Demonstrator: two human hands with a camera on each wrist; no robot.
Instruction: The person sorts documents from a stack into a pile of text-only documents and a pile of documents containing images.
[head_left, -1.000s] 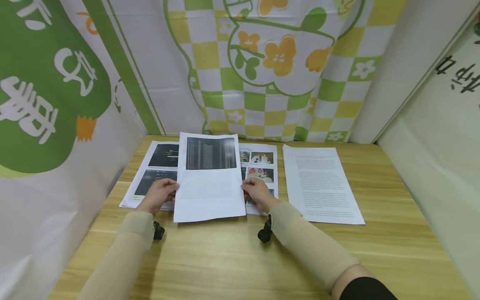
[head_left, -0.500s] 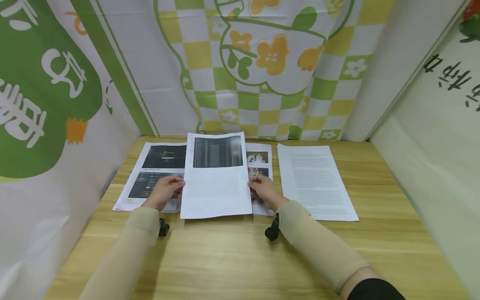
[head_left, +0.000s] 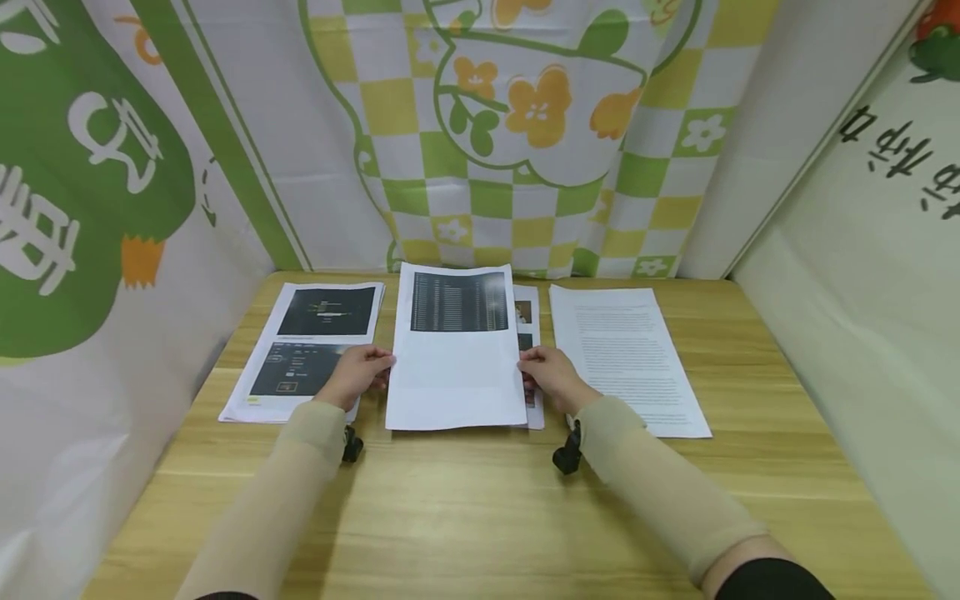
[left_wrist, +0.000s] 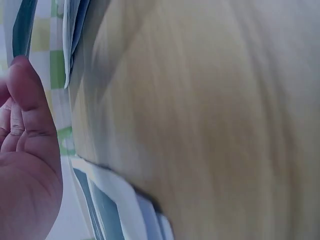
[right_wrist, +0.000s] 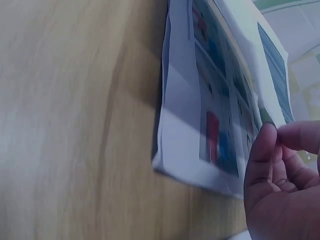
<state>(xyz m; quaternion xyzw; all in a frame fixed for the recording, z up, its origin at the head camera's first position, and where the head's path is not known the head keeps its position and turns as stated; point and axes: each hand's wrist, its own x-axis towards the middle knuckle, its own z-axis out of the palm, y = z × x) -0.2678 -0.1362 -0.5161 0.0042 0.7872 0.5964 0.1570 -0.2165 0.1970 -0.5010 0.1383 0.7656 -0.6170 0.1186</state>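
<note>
A printed sheet of paper (head_left: 456, 383), with a dark table of rows on its upper half, is held up between both hands. My left hand (head_left: 356, 372) pinches its left edge, and my right hand (head_left: 555, 377) pinches the right edge between thumb and fingers. Beneath it lies a stack of sheets with colour photos (right_wrist: 177, 120), mostly covered in the head view. In the right wrist view the held sheet stands tilted above that stack. Left of it rests a stack with dark screenshots (head_left: 311, 312), partly behind my left hand.
A stack of text pages (head_left: 630, 358) lies to the right, close to my right wrist. All the papers rest on a wooden table (head_left: 465, 517). A patterned cloth (head_left: 540, 200) hangs along the table's back edge, with printed cloth walls at both sides.
Both hands have carried the held sheet rightward, off the left stack and over the photo stack. More of the left stack shows now, and less of the photos. The head view has shifted slightly.
</note>
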